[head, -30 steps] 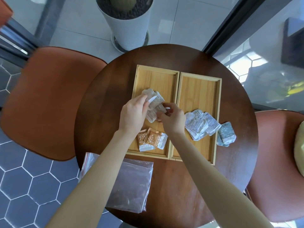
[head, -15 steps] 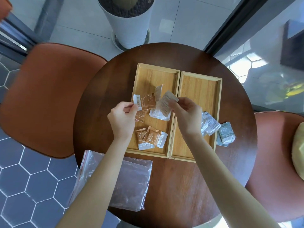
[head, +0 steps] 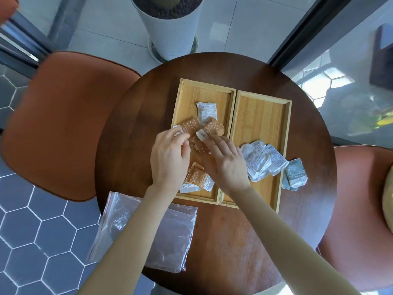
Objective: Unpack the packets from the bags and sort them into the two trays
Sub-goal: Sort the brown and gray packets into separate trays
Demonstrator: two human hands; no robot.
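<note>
Two hands mid-frame over left tray [head: 180, 99]: left hand [head: 170, 158] pinching orange packet [head: 190, 127], right hand [head: 225, 165] spread flat on orange packets. Grey packets [head: 261, 160] centre-right, right tray [head: 263, 111]. Bag [head: 153, 235] lower left.

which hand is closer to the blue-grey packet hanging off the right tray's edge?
Right. The right hand is over the trays' seam, left of the blue-grey packet; the left hand is farther left, over the left tray.
</note>
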